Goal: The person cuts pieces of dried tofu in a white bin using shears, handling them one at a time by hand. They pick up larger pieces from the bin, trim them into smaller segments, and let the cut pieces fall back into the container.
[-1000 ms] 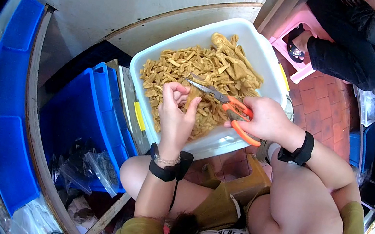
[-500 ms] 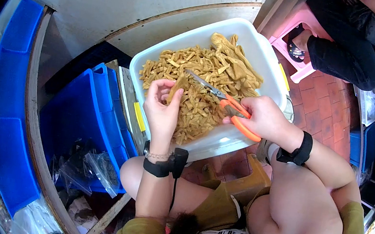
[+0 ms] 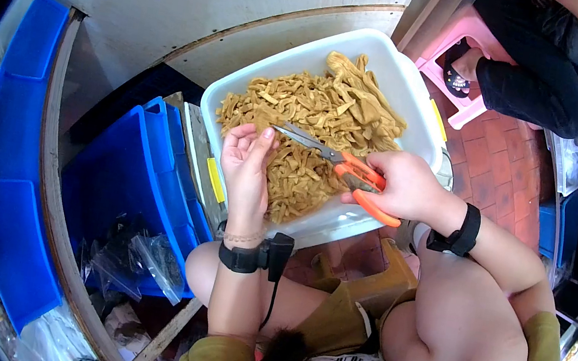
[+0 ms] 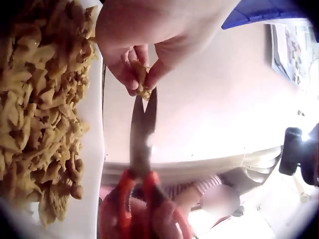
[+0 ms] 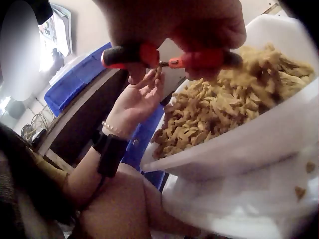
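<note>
In the head view a white tub (image 3: 221,96) holds many cut brown strips (image 3: 295,189) and a larger folded brown piece (image 3: 368,103) at its far right. My left hand (image 3: 247,163) pinches a small brown piece (image 4: 141,79) between thumb and fingers above the tub's left side. Orange-handled scissors (image 3: 320,148) are gripped in my right hand (image 3: 407,187). In the left wrist view their blades stand slightly apart, with the tips at the lower end of the pinched piece.
Blue bins (image 3: 118,170) stand left of the tub, with plastic bags (image 3: 153,261) in front. A blue tray (image 3: 17,125) lines the far left. Another person's leg (image 3: 533,97) and a pink stool (image 3: 467,114) are at the upper right. Below the tub is a yellow-brown stool (image 3: 383,273).
My left hand has moved left from its first place, and the piece in it now looks smaller. The scissors have shifted slightly left, and their blades have opened and closed.
</note>
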A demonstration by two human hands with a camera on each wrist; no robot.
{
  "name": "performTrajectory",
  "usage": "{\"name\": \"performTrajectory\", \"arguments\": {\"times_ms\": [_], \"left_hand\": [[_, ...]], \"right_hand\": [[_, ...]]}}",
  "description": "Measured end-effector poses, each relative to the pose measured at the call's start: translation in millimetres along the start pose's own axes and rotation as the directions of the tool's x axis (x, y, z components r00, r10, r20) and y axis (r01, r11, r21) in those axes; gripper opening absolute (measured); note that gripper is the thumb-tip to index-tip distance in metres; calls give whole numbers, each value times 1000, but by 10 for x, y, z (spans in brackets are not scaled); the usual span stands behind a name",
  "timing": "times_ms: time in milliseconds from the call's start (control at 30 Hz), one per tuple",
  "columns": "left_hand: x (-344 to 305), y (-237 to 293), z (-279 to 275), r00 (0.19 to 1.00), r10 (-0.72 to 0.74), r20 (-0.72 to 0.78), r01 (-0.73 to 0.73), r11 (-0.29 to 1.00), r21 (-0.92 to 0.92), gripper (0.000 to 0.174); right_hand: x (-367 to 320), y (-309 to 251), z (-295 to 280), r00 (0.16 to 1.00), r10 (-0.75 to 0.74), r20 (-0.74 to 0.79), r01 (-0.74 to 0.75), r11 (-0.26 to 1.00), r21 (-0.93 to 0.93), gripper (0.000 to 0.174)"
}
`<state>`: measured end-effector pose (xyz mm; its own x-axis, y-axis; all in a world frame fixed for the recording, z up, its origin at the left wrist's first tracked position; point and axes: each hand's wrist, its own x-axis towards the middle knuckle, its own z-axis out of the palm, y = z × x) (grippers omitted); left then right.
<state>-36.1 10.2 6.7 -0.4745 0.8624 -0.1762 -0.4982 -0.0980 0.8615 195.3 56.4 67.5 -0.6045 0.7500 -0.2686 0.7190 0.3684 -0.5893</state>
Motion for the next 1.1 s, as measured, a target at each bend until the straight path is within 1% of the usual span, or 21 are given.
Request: {"name": "performTrajectory", "arguments": {"times_ms": [100,167,233,300,333,433,467,533,567,633,767,833,967,1033,1067,1100], "left_hand": [[-45,-19,60,999,-16,44,16,1000,12,25],[-72,-24,89,991,-4,130,1,1000,19,23],[-94,-37,102,993,-25,117,20,999,44,23],[-129,-67,119,975,-15,220,6,999,38,22],[-154,-58,148,970,-18,241,5,998,55,22],[-178,-91,174,967,-36,254,16,996,83,21],[-182,-86,182,967,-36,253,16,996,82,21],[-184,-61,197,970,-46,240,21,994,107,20],[-182,-54,190,970,-45,239,20,994,106,20],[-174,-37,172,969,-52,241,30,995,94,21],[-150,-57,128,978,-44,202,24,995,96,23],[-89,-74,90,997,-11,81,6,998,65,24],[-99,-79,103,999,-8,50,6,999,41,24],[-114,-78,123,998,8,56,-11,998,57,24],[-124,-73,134,998,25,60,-29,997,73,24],[-137,-66,146,998,25,60,-30,997,73,24]], "right_hand": [[4,-2,-2,1000,5,-5,-5,1000,2,56],[7,7,-5,1000,2,-8,-2,1000,2,56],[4,17,-10,1000,-18,-23,17,1000,-25,65],[13,44,4,999,-43,-34,42,999,-19,66],[18,60,18,997,-68,-46,67,998,-12,67],[28,106,69,993,-98,-70,97,995,-19,68],[25,103,68,993,-98,-68,97,995,-19,68],[17,83,57,1000,-28,-11,29,999,36,58],[18,67,44,999,-30,-11,30,999,35,58],[16,27,9,999,16,36,-17,999,32,57],[-5,-8,-2,1000,-26,-11,27,995,94,52],[-5,19,20,999,-30,-20,32,991,132,51],[2,28,52,998,-54,-44,60,988,143,50],[1,28,50,1000,-6,-6,7,987,163,50],[0,17,36,1000,-6,-7,7,987,163,50],[-2,-2,12,1000,15,21,-18,993,114,53]]}}
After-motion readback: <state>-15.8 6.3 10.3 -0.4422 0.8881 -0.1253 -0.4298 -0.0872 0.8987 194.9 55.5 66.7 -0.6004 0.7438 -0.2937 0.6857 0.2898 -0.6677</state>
